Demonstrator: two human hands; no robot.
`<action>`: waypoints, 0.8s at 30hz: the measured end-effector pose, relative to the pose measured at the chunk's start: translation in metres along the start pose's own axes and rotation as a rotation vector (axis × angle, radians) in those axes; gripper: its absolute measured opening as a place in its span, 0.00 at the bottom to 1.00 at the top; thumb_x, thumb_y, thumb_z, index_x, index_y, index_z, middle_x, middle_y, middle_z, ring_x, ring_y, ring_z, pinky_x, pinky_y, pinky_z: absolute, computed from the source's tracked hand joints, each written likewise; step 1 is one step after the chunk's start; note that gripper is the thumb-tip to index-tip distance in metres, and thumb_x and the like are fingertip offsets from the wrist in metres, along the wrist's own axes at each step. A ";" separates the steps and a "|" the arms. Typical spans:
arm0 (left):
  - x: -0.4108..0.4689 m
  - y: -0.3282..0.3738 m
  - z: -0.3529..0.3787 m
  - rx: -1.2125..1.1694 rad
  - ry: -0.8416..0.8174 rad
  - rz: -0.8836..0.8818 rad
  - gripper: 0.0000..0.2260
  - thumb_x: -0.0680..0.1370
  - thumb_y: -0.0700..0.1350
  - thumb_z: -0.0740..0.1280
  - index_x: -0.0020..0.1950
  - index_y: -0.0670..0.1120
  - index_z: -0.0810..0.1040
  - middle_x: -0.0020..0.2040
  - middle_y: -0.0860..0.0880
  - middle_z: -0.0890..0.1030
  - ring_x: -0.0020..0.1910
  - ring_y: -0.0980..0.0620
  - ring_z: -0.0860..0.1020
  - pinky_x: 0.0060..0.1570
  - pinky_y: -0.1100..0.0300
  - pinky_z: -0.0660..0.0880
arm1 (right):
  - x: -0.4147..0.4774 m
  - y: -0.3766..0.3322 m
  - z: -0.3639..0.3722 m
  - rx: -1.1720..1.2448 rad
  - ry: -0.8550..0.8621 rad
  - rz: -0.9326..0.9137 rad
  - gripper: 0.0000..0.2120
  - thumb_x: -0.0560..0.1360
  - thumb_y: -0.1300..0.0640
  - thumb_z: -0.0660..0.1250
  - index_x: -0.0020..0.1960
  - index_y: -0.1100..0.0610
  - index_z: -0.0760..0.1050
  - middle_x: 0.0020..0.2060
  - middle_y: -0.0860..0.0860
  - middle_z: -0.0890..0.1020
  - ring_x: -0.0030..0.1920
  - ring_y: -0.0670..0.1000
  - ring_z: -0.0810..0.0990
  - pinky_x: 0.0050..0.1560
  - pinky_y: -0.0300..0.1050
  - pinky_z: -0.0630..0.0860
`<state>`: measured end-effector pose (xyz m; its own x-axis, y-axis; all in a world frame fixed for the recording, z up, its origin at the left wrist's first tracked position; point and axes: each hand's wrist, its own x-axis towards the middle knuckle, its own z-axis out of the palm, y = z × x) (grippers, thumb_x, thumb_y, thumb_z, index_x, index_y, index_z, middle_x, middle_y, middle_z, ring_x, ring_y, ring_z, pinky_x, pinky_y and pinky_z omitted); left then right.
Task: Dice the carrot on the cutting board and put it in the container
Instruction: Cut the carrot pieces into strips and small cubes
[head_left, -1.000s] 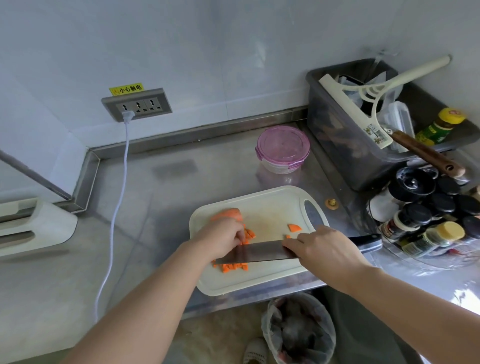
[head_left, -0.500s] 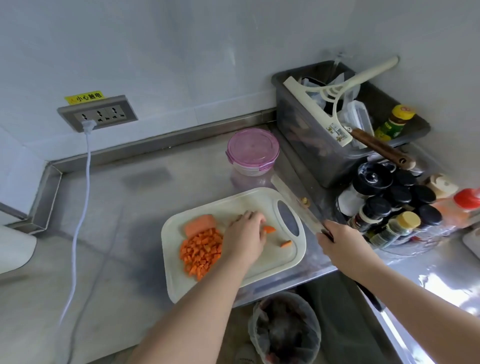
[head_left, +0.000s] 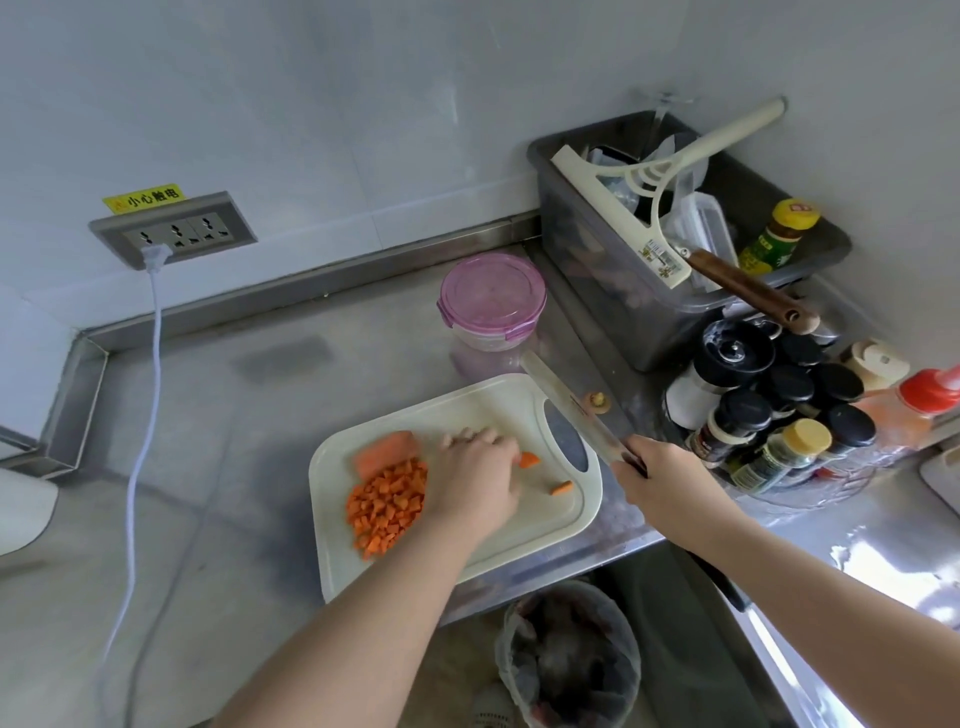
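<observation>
The right hand (head_left: 660, 478) grasps a long steel knife (head_left: 566, 400), blade angled toward the round pink-lidded plastic container (head_left: 492, 301). A heap of orange diced carrot (head_left: 387, 506) lies on the white plastic cutting board (head_left: 519, 405) — the left hand (head_left: 478, 470) lies palm-down beside it, at a stray carrot piece (head_left: 529, 460); whether it pinches it cannot be told.

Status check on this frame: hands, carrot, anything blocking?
Left hand over cutting board beside stray carrot piece, grip unclear. Right hand holds knife at board's right edge. Diced carrot piled, one chunk uncut. Container lid on.
</observation>
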<state>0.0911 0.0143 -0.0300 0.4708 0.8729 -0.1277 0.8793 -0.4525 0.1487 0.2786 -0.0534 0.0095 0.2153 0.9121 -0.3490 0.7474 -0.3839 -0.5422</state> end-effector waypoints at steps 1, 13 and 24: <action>0.002 0.009 0.003 -0.098 -0.049 0.042 0.13 0.76 0.49 0.63 0.61 0.53 0.74 0.59 0.53 0.75 0.59 0.49 0.73 0.57 0.55 0.68 | 0.001 0.000 0.000 -0.001 0.003 -0.003 0.09 0.79 0.58 0.58 0.43 0.59 0.72 0.37 0.57 0.80 0.29 0.49 0.69 0.29 0.41 0.64; 0.022 -0.013 0.013 -0.583 -0.003 -0.278 0.10 0.78 0.43 0.66 0.57 0.45 0.80 0.53 0.49 0.83 0.53 0.52 0.80 0.51 0.65 0.71 | 0.000 0.004 -0.007 0.018 0.021 0.014 0.10 0.79 0.57 0.59 0.43 0.64 0.70 0.37 0.61 0.80 0.32 0.53 0.70 0.32 0.44 0.64; 0.048 0.008 0.014 -0.493 -0.151 -0.287 0.09 0.75 0.50 0.70 0.47 0.45 0.80 0.46 0.48 0.83 0.48 0.48 0.80 0.50 0.57 0.76 | -0.003 -0.001 -0.006 0.028 -0.008 -0.023 0.07 0.80 0.57 0.59 0.42 0.53 0.70 0.34 0.53 0.78 0.33 0.51 0.72 0.33 0.42 0.67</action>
<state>0.1218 0.0495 -0.0484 0.2560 0.8959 -0.3631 0.8526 -0.0323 0.5216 0.2812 -0.0550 0.0162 0.1928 0.9195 -0.3426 0.7343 -0.3668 -0.5712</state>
